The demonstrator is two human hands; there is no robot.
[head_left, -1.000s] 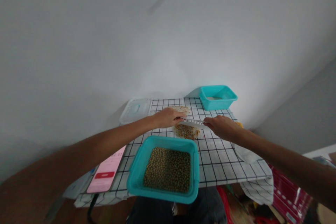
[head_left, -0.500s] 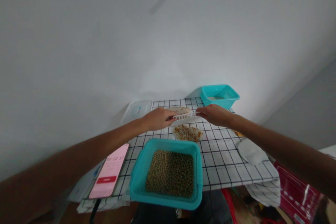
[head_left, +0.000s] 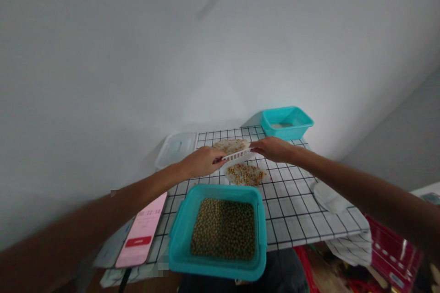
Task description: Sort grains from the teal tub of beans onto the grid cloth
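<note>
A white plastic piece with a slotted edge [head_left: 237, 155], perhaps a shallow basket or tray, is held level above the table between my two hands. My left hand [head_left: 202, 161] is closed on its left end. The right end is pinched by my right hand [head_left: 275, 149]. Just below it, a pile of golden-brown beads or beans [head_left: 245, 175] lies on a pale patch. Behind it is a second, paler heap [head_left: 232, 145] of small bits. Close to my body stands a turquoise tub [head_left: 175, 238] with many small round greenish-brown beads or beans [head_left: 223, 229] inside.
A second turquoise tub [head_left: 304, 132] stands at the back right against the wall. A translucent lid [head_left: 177, 146] lies at the back left. On the left is a pink-screened phone [head_left: 140, 242] showing a timer. A whitish round item [head_left: 330, 197] lies on the checked cloth [head_left: 292, 224].
Both hands have shifted slightly left with the white slotted piece, which now tilts with its left end lower. The timer has moved on a second.
</note>
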